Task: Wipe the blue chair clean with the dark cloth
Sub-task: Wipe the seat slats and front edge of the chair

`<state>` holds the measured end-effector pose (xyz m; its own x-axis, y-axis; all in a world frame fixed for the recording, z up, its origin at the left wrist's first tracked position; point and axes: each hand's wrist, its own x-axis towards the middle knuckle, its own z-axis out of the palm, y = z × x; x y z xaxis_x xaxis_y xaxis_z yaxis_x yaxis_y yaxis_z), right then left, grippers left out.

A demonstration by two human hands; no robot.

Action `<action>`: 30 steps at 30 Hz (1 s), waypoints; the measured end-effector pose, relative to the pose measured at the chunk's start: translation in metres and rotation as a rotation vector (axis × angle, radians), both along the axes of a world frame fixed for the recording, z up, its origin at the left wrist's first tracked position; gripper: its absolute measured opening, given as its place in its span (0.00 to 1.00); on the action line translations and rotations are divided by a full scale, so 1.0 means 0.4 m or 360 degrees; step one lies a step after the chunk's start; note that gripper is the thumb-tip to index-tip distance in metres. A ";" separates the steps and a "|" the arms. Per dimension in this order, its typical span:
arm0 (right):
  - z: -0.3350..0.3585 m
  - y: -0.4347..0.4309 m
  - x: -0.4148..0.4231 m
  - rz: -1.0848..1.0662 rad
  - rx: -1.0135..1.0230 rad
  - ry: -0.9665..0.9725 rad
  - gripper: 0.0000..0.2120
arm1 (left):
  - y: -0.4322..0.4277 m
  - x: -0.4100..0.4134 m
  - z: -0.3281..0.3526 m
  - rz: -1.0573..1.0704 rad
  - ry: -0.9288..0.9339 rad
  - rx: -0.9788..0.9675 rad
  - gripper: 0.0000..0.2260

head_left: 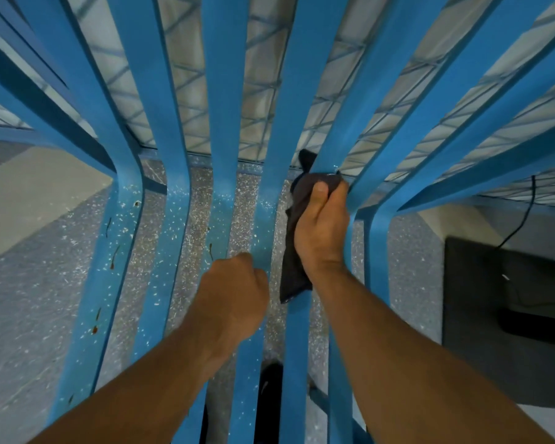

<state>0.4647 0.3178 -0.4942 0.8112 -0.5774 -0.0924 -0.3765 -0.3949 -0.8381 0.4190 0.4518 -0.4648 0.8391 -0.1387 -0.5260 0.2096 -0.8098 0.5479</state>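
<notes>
Right hand (321, 225) presses dark cloth (297, 251) around a blue chair (161, 107) slat edge.

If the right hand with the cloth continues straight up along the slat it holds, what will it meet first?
Probably nothing: the right hand, shut on the dark cloth, would only follow the same blue slat of the chair, which looks free to the picture's top edge. Depth is unclear.

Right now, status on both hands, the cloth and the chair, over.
Right hand pressing dark cloth around a blue chair slat at its bend. Left hand gripping the neighbouring slat, no cloth. Brown drips still on left slats. Nothing blocking.
</notes>
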 end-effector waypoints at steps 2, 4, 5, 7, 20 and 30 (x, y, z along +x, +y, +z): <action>0.017 0.007 0.036 -0.0080 0.0019 -0.0258 0.10 | 0.003 -0.001 -0.007 -0.0004 -0.0027 0.0000 0.13; 0.045 0.016 0.076 -0.0198 0.0019 -0.0531 0.06 | 0.001 0.000 -0.010 0.0015 -0.0037 -0.0017 0.13; 0.065 0.019 0.093 -0.0265 0.0034 -0.0648 0.06 | 0.000 0.001 -0.011 0.0029 -0.0040 -0.0019 0.13; 0.100 0.021 0.118 -0.0362 0.0131 -0.0801 0.07 | -0.004 0.001 -0.012 0.0046 -0.0033 0.0003 0.13; 0.398 -0.032 0.258 -0.0378 -0.0297 -0.1119 0.11 | -0.007 0.013 0.038 0.0001 0.0297 -0.0068 0.13; 0.082 0.004 0.077 -0.0150 -0.0209 -0.0191 0.17 | 0.006 0.040 0.066 0.0098 -0.0137 -0.0105 0.13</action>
